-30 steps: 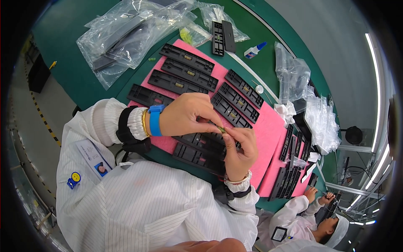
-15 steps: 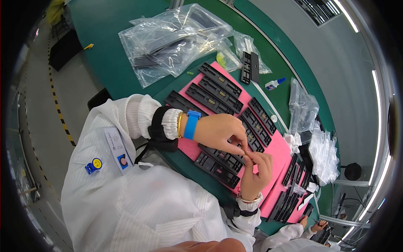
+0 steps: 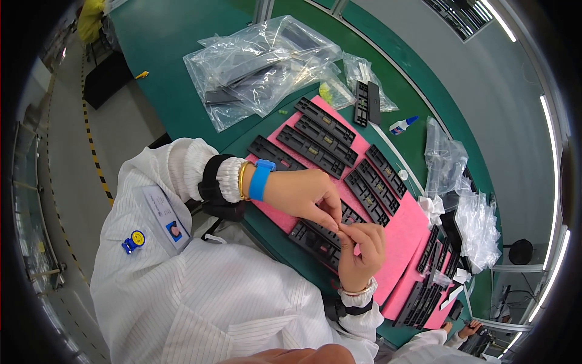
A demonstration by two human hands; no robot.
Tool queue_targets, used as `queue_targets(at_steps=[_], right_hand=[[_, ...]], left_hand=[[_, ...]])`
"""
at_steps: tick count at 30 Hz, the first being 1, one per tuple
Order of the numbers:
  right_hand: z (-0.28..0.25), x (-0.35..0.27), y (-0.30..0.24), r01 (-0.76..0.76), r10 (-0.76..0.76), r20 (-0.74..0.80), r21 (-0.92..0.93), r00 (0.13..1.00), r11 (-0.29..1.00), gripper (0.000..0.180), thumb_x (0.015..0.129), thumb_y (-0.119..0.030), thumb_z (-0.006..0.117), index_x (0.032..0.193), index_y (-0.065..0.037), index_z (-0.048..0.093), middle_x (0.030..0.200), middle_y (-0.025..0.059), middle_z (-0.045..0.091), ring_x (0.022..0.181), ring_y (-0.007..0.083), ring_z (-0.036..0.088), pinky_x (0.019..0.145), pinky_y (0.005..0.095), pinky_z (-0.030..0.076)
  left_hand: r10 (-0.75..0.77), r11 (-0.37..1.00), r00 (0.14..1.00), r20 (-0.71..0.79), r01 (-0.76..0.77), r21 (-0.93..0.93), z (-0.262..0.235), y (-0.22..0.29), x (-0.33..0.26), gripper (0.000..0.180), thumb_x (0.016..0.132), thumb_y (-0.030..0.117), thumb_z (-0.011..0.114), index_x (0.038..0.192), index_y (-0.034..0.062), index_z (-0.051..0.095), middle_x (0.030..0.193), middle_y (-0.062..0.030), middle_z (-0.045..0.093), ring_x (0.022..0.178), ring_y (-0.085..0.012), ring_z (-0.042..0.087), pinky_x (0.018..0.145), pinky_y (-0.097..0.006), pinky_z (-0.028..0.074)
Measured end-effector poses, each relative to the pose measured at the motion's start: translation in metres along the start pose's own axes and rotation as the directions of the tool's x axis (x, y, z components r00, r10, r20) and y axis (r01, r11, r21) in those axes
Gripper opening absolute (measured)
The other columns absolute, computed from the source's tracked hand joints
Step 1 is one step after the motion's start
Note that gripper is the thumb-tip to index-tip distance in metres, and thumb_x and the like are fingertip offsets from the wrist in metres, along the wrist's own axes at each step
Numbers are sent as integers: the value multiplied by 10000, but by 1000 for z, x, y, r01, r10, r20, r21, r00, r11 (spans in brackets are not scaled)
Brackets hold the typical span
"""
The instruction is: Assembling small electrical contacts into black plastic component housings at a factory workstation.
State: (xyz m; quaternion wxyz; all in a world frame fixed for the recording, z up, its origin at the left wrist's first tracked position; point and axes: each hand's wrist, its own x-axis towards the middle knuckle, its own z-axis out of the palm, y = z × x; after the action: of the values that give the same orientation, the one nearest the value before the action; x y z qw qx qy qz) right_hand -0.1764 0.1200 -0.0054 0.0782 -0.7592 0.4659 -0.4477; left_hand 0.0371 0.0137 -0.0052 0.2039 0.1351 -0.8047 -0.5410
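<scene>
My left hand (image 3: 306,197) and my right hand (image 3: 362,252) meet at their fingertips above a pink foam sheet (image 3: 400,239). Thumb and forefinger are pinched on each hand; anything between them is too small to make out. Below the hands lie long black plastic parts with ribbed recesses, among them a near black part (image 3: 315,244) partly covered by my fingers. Other black parts rest in rows on the foam, such as a slotted strip (image 3: 310,151) beyond my left hand and a shorter strip (image 3: 386,170) to the right. A blue band circles my left wrist.
Clear plastic bags (image 3: 267,67) holding dark pieces cover the far side of the green table (image 3: 163,79). A small white bottle with a blue cap (image 3: 401,125) lies at the back. More crumpled bags (image 3: 478,236) are at right. Another person's hand (image 3: 470,329) shows at lower right.
Both hands, still joined at the fingertips, have shifted slightly left and toward me over the black parts. The whole view has moved a little.
</scene>
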Motion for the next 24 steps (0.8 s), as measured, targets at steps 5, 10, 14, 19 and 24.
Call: queue_targets(at_steps=[5, 10, 14, 19, 24], right_hand=[[-10, 2, 3, -32, 30, 129, 10, 991, 999, 194, 779, -19, 806, 964, -39, 753, 868, 76, 697, 773, 252, 606, 692, 342, 489], [-21, -14, 15, -94, 95, 135, -19, 986, 995, 156, 812, 0, 778, 964, -16, 744, 870, 85, 698, 768, 244, 608, 667, 335, 485], [-26, -19, 21, -161, 165, 122, -38, 979, 986, 137, 821, 6, 769, 954, -9, 740, 866, 89, 699, 766, 242, 612, 668, 323, 486], [-31, -18, 21, -175, 188, 182, -83, 965, 981, 138, 810, 11, 772, 943, -11, 741, 855, 95, 703, 759, 246, 624, 669, 332, 490], [-29, -15, 23, -159, 175, 192, -100, 966, 982, 123, 823, 11, 764, 943, -1, 739, 836, 100, 695, 727, 233, 619, 654, 323, 485]], left_hand=[[-4, 842, 998, -70, 41, 537, -51, 5, -11, 175, 865, 255, 750, 876, 82, 767, 796, -76, 700, 754, -238, 643, 699, -369, 498], [-141, 523, 868, -477, 474, 708, -150, -37, -46, 212, 772, 290, 789, 802, 83, 759, 772, -89, 708, 736, -286, 665, 671, -430, 510], [-209, 457, 846, -491, 528, 716, -150, -79, -49, 192, 769, 293, 790, 775, 103, 759, 760, -83, 701, 748, -287, 654, 692, -425, 504], [-64, 403, 879, -473, 457, 793, -139, -89, -49, 184, 743, 295, 812, 751, 125, 744, 760, -60, 697, 824, -299, 634, 765, -436, 479], [9, 377, 900, -436, 400, 835, -145, -90, -52, 181, 750, 284, 805, 781, 114, 748, 750, -64, 693, 782, -300, 634, 727, -438, 486]])
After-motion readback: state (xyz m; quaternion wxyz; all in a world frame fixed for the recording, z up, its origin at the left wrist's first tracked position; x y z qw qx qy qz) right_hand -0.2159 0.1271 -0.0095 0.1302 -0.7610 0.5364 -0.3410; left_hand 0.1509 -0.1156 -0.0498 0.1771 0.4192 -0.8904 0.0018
